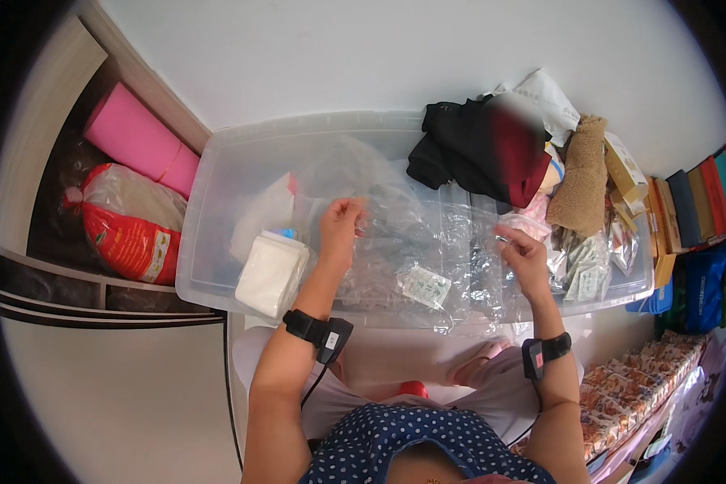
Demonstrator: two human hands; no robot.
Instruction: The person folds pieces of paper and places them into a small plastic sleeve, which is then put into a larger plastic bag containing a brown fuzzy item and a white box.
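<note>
My left hand [343, 232] pinches one side of a clear, crinkled plastic bag [387, 250]. The other side of the bag is between the closed fingertips of my right hand [525, 260], so the bag spans the space between both hands. A small white sachet with green print [425, 287] shows at the bag's lower part; whether it lies inside or on it I cannot tell. All this is over a translucent plastic storage bin [192, 234]. Beside my left wrist, a white folded packet [272, 273] rests at the bin's near edge.
Black and maroon clothing [476, 149], a brown fuzzy cloth roll [577, 177] and several sachets [589, 270] fill the bin's right end. Left of it, a shelf holds a pink roll [141, 137] and a red-and-clear bag [137, 226]. Books [686, 206] stand far right.
</note>
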